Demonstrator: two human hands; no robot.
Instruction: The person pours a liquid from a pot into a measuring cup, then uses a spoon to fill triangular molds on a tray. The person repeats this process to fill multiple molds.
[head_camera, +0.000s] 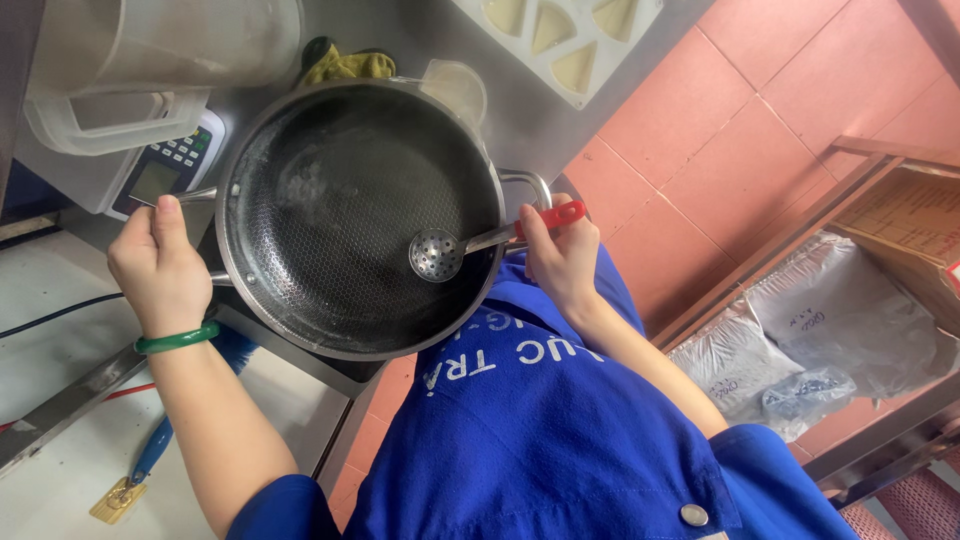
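Two hands were busy with one pan (340, 200), which sat in the middle of the frame, slightly left, on a metal counter (530, 110). The left hand (160, 270) was at centre left with its fingers wrapped tight round the pan's long handle, thumb pointing up along it. A green bangle (178, 339) sat on that wrist. The right hand (560, 262) was just right of the pan, fingers pinched shut on the red handle of a small skimmer (470, 243). The skimmer's round holed bowl hung inside the pan near its right rim; couldn't tell whether it touched the bottom. The pan looked dark inside with a honeycomb pattern and a wet shine near the middle.

Other stuff around: a kitchen scale (165, 165) at upper left, partly under a clear plastic container (150, 70), a yellow-green cloth (345, 65) above the pan, and a white mould tray (560, 35) with triangle shapes along the top edge. A blue work shirt (560, 440) filled the bottom middle, red floor tiles (760, 110) were on the right, and grey plastic bags (800, 340) lay on a low shelf at lower right.
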